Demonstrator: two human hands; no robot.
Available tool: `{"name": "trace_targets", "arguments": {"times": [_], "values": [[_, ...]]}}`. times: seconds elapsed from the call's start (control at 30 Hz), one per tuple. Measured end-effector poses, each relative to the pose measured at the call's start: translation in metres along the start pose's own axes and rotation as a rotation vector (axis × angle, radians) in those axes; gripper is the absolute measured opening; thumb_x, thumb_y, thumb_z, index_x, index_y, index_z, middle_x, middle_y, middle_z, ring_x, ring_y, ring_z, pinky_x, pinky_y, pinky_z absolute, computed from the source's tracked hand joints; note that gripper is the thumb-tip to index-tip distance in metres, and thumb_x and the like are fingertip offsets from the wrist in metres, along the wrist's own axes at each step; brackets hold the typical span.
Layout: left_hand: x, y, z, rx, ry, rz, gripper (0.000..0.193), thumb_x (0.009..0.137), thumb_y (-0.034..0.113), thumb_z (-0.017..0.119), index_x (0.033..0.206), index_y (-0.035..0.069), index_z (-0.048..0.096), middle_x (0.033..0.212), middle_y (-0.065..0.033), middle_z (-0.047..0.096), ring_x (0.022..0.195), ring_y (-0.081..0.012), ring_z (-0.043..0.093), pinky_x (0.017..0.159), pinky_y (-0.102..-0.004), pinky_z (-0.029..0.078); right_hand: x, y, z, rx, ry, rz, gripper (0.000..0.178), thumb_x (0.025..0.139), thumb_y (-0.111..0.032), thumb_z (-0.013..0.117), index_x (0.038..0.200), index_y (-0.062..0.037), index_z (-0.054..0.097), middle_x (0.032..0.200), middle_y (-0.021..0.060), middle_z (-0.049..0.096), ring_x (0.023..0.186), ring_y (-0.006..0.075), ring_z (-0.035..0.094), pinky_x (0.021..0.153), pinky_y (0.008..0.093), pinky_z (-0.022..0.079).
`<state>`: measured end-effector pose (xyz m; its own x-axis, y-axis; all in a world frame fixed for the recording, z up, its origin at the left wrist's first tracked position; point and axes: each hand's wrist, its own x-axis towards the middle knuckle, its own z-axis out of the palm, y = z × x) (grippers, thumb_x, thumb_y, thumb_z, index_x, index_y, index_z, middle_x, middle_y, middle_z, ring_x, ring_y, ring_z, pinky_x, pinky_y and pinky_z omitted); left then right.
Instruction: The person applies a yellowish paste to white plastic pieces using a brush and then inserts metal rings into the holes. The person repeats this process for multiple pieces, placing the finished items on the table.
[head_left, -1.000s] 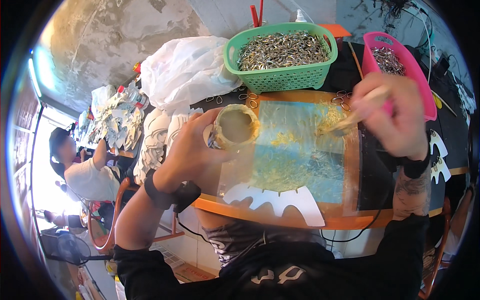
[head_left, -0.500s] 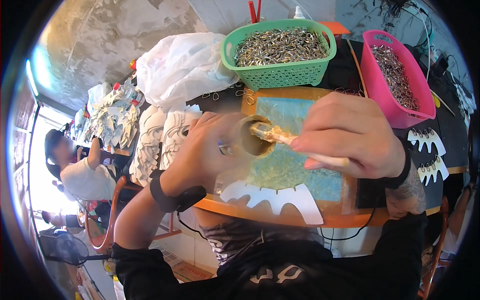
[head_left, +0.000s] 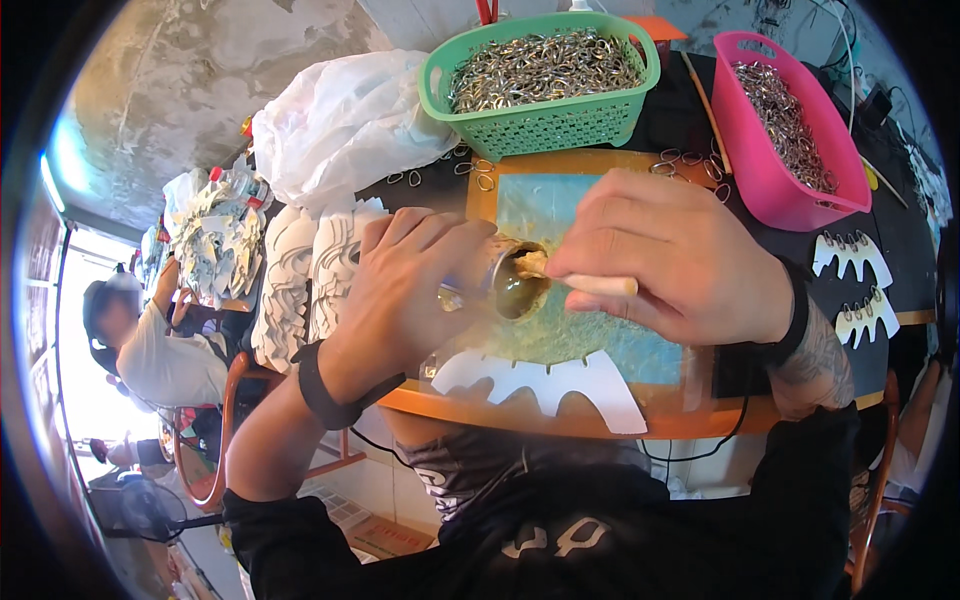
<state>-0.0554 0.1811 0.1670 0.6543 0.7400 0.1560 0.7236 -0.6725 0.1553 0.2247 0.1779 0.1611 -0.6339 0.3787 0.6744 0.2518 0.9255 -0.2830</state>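
Note:
My left hand (head_left: 420,275) grips a jar (head_left: 497,283), tipped so that its round mouth faces right. Yellowish, sticky-looking matter coats the inside and rim. Between the fingers of my right hand (head_left: 685,260) is a brush (head_left: 605,285) with a pale wooden handle; its caked head sits in the jar's mouth. Below the jar lies a white scalloped piece (head_left: 550,378) with small notches along its upper edge. It rests on a smeared blue-and-tan work board (head_left: 640,355).
A green basket (head_left: 545,132) and a pink basket (head_left: 775,170), both full of metal rings, stand at the back. Two scalloped pieces with rings (head_left: 866,318) lie at right. Stacked white pieces (head_left: 288,290) and a plastic bag (head_left: 335,125) are at left, beyond which a person (head_left: 170,350) sits.
The brush head has gone from outside the jar's mouth to inside it, as my right hand moved left. The view has shifted slightly. The seated person's arm has risen.

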Motion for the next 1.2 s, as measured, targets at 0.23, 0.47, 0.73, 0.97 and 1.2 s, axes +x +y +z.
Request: {"name": "trace_targets", "arguments": {"times": [0.23, 0.47, 0.73, 0.97, 1.2], "values": [[-0.003, -0.002, 0.002, -0.029, 0.014, -0.022, 0.07, 0.061, 0.012, 0.081, 0.128, 0.008, 0.064, 0.124, -0.01, 0.066, 0.121, -0.0321, 0.056, 0.108, -0.0451, 0.039, -0.004, 0.009, 0.0, 0.182, -0.008, 0.143, 0.02, 0.094, -0.021, 0.074, 0.105, -0.0047, 0.069, 0.095, 0.009, 0.071, 0.091, 0.0297, 0.065, 0.079, 0.0406, 0.052], [-0.003, -0.005, 0.004, -0.063, 0.016, -0.034, 0.069, 0.062, 0.012, 0.082, 0.128, 0.007, 0.064, 0.124, -0.0113, 0.067, 0.12, -0.0325, 0.058, 0.108, -0.044, 0.04, -0.003, 0.008, -0.003, 0.239, -0.001, 0.189, 0.021, 0.097, -0.023, 0.071, 0.104, -0.004, 0.069, 0.096, 0.0103, 0.071, 0.089, 0.0305, 0.066, 0.08, 0.0403, 0.051], [-0.001, -0.014, 0.01, -0.158, 0.017, -0.031, 0.067, 0.066, 0.015, 0.085, 0.129, 0.006, 0.065, 0.122, -0.0133, 0.068, 0.117, -0.0334, 0.06, 0.104, -0.0422, 0.044, -0.001, 0.0, -0.022, 0.222, 0.01, 0.203, 0.022, 0.09, -0.018, 0.076, 0.102, 0.0002, 0.073, 0.092, 0.0109, 0.072, 0.083, 0.0278, 0.065, 0.077, 0.0382, 0.051], [0.005, -0.024, 0.012, -0.353, -0.076, -0.055, 0.074, 0.067, 0.022, 0.09, 0.133, 0.006, 0.063, 0.119, -0.0144, 0.069, 0.111, -0.0339, 0.063, 0.099, -0.041, 0.049, 0.003, -0.002, -0.052, 0.128, -0.002, -0.001, 0.03, 0.088, -0.025, 0.079, 0.104, 0.0006, 0.074, 0.091, 0.0111, 0.071, 0.082, 0.0303, 0.063, 0.077, 0.0383, 0.051], [0.006, -0.039, 0.019, -0.53, -0.146, -0.198, 0.083, 0.066, 0.009, 0.094, 0.14, 0.001, 0.057, 0.126, -0.0086, 0.07, 0.119, -0.0177, 0.064, 0.105, -0.0327, 0.048, 0.0, 0.006, -0.055, 0.102, -0.176, 0.0, 0.028, 0.087, -0.022, 0.078, 0.107, -0.0022, 0.076, 0.099, 0.0095, 0.069, 0.094, 0.0304, 0.062, 0.081, 0.0407, 0.052]]}}
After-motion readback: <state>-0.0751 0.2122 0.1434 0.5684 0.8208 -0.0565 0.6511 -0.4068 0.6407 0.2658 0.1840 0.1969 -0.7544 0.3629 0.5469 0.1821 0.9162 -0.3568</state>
